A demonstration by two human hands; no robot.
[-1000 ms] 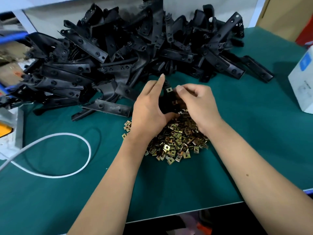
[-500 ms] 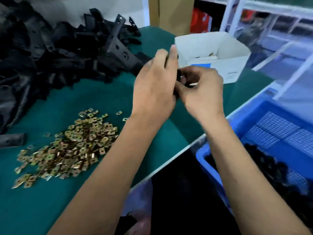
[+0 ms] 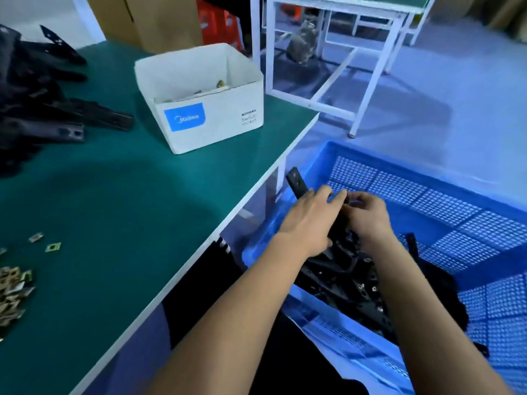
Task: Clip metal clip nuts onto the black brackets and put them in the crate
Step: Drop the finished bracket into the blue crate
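fingers [image 3: 328,195] of the left hand [image 3: 308,223] lie fairly straight along the black bracket [image 3: 296,182], whose end sticks up past them; whether the thumb wraps round it underneath i cannot tell. fingers of the right hand [image 3: 368,215] are curled and pinch at the bracket's near part, probably still seating a clip nut, which blur hides. both hands hover over the blue crate [image 3: 427,178], above the heap of finished brackets [image 3: 342,275] lying in it. loose clip nuts [image 3: 14,283] sit on the green counter [image 3: 142,209], with the unfinished bracket pile [image 3: 42,115] and a white box [image 3: 205,109] further back. risk as i judge it: letting go before the nut is fully pushed home could shake it off as the bracket lands among the others, or a careless release near the crate's rim could send the bracket to the floor
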